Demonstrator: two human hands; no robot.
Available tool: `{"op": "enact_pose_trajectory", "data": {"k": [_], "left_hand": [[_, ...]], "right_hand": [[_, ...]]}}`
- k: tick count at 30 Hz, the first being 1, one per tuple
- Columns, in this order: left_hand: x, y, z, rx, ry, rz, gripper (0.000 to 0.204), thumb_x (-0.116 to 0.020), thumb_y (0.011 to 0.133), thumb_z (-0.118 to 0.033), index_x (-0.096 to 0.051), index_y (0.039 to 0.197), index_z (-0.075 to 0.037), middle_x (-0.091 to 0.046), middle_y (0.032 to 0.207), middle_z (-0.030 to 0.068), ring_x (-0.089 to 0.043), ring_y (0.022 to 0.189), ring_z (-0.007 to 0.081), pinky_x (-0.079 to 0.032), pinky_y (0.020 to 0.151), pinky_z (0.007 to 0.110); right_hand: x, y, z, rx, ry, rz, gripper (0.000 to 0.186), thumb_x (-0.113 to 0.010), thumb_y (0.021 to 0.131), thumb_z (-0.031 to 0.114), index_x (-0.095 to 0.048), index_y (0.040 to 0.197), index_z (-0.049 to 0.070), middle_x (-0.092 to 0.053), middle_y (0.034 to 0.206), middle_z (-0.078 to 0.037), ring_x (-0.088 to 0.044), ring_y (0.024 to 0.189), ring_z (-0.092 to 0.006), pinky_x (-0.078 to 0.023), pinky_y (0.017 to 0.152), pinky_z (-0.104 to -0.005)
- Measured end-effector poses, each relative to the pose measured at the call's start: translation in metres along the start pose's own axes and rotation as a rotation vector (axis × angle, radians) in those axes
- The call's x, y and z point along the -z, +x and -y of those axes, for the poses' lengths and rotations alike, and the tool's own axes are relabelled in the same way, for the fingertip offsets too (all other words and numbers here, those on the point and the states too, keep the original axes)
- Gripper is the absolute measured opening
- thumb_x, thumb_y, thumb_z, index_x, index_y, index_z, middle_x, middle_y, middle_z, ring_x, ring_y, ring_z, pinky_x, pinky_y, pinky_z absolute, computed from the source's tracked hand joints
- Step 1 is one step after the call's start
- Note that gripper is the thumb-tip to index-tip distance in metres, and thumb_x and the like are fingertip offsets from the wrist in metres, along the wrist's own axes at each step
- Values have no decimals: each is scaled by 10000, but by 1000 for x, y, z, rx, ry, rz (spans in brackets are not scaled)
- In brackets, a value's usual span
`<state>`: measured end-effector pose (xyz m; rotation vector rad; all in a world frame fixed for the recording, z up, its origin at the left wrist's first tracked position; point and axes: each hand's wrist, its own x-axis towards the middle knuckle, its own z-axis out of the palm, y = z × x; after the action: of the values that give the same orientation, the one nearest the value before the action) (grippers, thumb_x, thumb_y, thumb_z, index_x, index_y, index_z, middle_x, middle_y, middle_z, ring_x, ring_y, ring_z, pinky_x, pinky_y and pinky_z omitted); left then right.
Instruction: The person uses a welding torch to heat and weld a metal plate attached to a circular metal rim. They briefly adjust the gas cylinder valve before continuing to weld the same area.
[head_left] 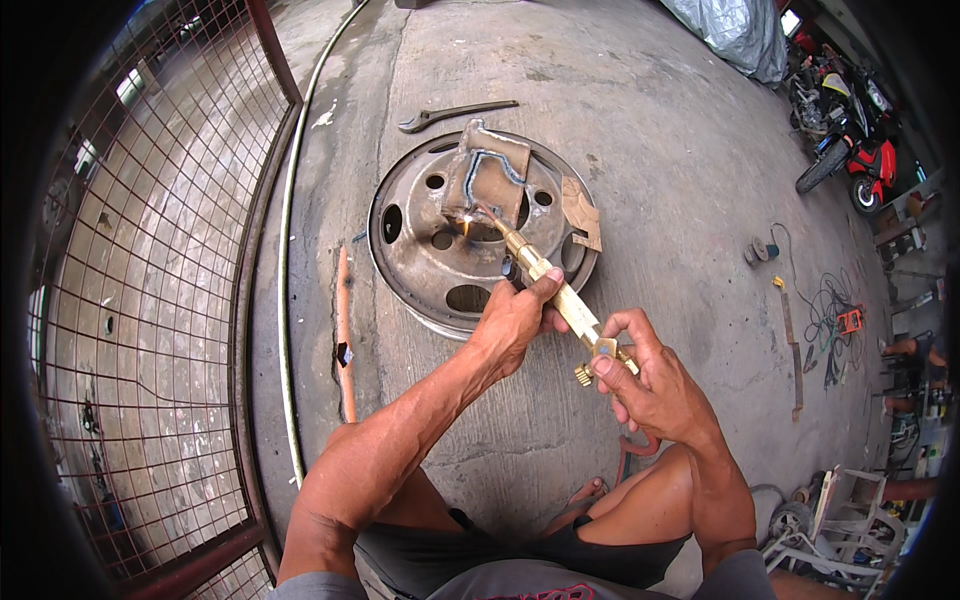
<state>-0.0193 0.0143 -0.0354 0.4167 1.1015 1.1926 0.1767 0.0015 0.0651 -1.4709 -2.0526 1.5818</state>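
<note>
Currently brass torch [575,308] slants forward: left hand [514,318] wrapped round its body, right hand [652,385] pinching valve end [604,348]. Metal piece [500,183] lies beyond both hands, on wheel [408,268]; small flame [464,228] at its near edge. Cardboard scrap [581,213] overlaps wheel's right rim. Mesh gate [272,45] edges left side; concrete floor [690,230] spreads right.

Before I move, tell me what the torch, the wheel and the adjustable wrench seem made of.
Torch: likely brass, shiny, by its yellow-gold gleam. Wheel: metal, probably steel, dull, with brownish, rust-like staining. Adjustable wrench: dark, matte metal, perhaps steel, going by its grey tone.
</note>
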Motion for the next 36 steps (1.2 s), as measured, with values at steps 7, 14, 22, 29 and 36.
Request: {"op": "enact_pose_trajectory", "data": {"k": [7, 14, 22, 29, 36], "left_hand": [[-2, -1, 0, -14, -23, -2, 367, -666, 1054, -327, -699, 1002, 35, -704, 791, 105, -606, 605, 130, -471, 597, 299], [6, 4, 1, 20, 22, 60, 437, -677, 1052, -314, -606, 1178, 97, -700, 961, 151, -661, 668, 163, -599, 714, 334], [-3, -1, -1, -11, -37, -16, 359, -661, 1056, -299, -685, 1012, 56, -685, 770, 106, -602, 587, 133, -488, 578, 304], [1, 2, 0, 3, -40, -8, 367, -672, 1052, -303, -678, 1018, 63, -693, 794, 114, -611, 594, 136, -502, 584, 306], [-2, -1, -1, -7, -45, -10, 371, -668, 1054, -304, -679, 1022, 65, -695, 799, 112, -615, 598, 136, -518, 603, 304]], "right_hand": [[0, 0, -1, 11, 7, 1, 303, -599, 1080, 256, -417, 1268, 104, -577, 657, -13, -560, 493, -111, -444, 439, -314], [1, 0, -2, 8, -16, 6, 325, -598, 1083, 269, -412, 1291, 102, -580, 649, -16, -566, 494, -116, -447, 446, -318], [0, 0, 0, 11, -17, -1, 305, -603, 1082, 274, -432, 1267, 104, -584, 654, -21, -573, 508, -115, -454, 458, -326], [-1, 1, 0, 0, -10, -6, 310, -614, 1079, 283, -435, 1261, 109, -578, 641, -15, -557, 487, -112, -440, 446, -322], [-1, 0, 1, -1, -6, -13, 311, -613, 1079, 280, -432, 1261, 104, -573, 639, -16, -556, 488, -113, -441, 446, -323]]}}
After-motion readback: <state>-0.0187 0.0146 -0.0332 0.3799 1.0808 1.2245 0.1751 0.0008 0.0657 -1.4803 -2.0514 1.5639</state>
